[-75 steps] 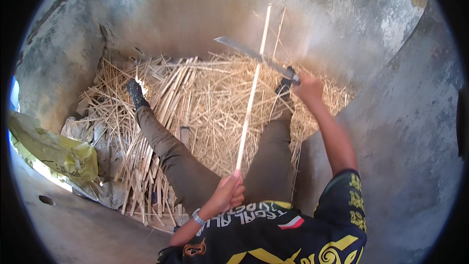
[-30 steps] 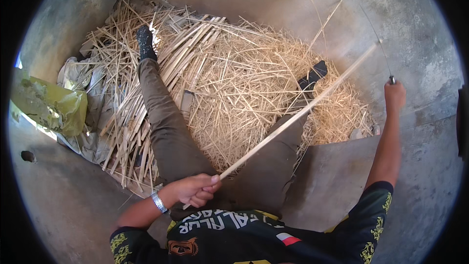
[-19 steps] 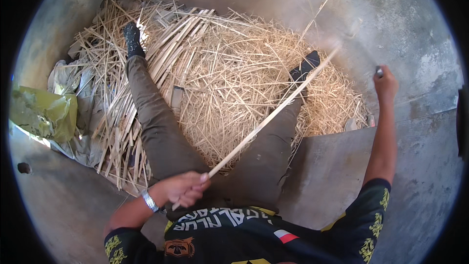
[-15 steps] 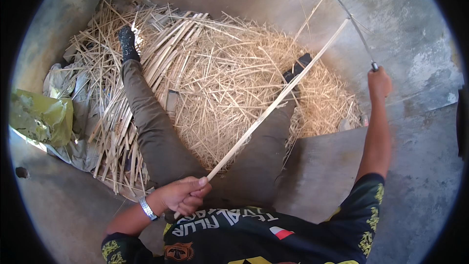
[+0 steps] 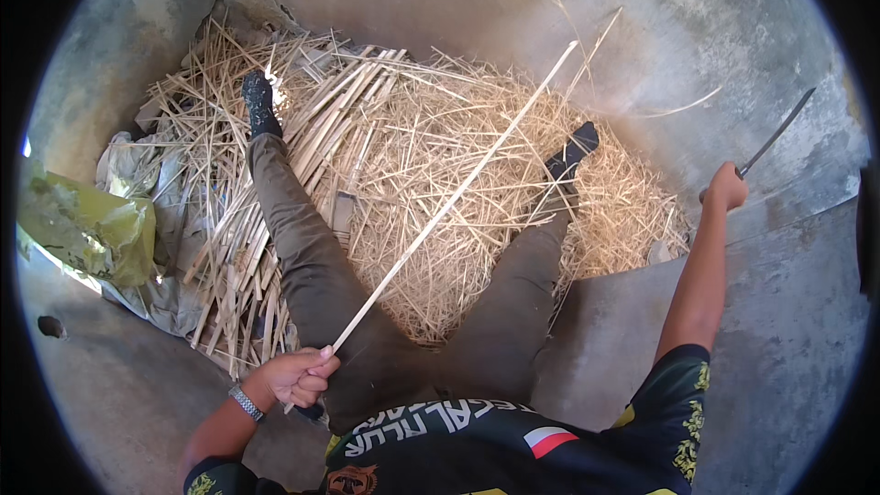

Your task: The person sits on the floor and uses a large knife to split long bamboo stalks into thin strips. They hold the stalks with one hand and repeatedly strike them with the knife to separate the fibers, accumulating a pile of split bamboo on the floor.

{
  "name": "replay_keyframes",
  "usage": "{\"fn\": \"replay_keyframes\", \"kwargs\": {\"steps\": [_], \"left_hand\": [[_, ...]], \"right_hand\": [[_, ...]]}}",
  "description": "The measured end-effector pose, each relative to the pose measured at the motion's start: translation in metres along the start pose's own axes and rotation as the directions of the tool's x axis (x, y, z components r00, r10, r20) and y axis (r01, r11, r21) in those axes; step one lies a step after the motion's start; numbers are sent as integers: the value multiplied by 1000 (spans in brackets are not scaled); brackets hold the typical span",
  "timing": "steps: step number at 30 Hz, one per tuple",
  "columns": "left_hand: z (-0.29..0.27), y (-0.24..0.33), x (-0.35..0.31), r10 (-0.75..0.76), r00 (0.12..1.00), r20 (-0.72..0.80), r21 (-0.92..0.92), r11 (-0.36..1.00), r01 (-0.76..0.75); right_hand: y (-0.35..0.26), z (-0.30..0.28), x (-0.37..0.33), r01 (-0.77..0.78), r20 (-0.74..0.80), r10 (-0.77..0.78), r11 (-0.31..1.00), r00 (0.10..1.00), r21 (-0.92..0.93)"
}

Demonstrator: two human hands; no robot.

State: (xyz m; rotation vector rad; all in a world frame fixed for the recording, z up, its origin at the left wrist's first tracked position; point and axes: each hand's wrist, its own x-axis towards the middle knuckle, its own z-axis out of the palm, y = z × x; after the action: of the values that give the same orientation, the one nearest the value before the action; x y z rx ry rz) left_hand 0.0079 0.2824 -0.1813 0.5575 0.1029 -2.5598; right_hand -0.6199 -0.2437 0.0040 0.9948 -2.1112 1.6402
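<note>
In my left hand [image 5: 295, 376], closed in a fist near my lap, is the near end of a long pale bamboo strip [image 5: 451, 202]. The strip slants up and to the right above the heap of shavings. My right hand [image 5: 726, 187], held out at the far right, grips the handle of a curved knife [image 5: 779, 131]. The dark blade points up and to the right, apart from the strip. A thin curled shaving [image 5: 683, 110] shows between the blade and the strip's far end.
A heap of pale shavings [image 5: 431, 137] lies between my outstretched legs. Several split strips [image 5: 243, 275] are piled to its left, beside a yellow plastic bag [image 5: 101, 225]. A grey wall [image 5: 458, 0] rises behind; at the right stands a smooth grey surface [image 5: 632, 330].
The knife has come away from the strip's far end and swung right. My left hand has drawn the strip down and to the left. A curled shaving has come off.
</note>
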Motion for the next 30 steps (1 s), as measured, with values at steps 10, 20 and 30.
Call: {"fn": "replay_keyframes", "kwargs": {"steps": [10,20,30], "left_hand": [[80,11,70,495,817,-297,643,736,-212],[128,-23,121,910,377,176,948,-259,183],[130,-38,132,955,232,185,921,-250,298]], "right_hand": [[-36,-91,-215,191,509,-328,933,796,304],[-43,-114,-295,798,400,-883,420,247,434],[-50,-120,-280,787,419,-890,384,178,482]]}}
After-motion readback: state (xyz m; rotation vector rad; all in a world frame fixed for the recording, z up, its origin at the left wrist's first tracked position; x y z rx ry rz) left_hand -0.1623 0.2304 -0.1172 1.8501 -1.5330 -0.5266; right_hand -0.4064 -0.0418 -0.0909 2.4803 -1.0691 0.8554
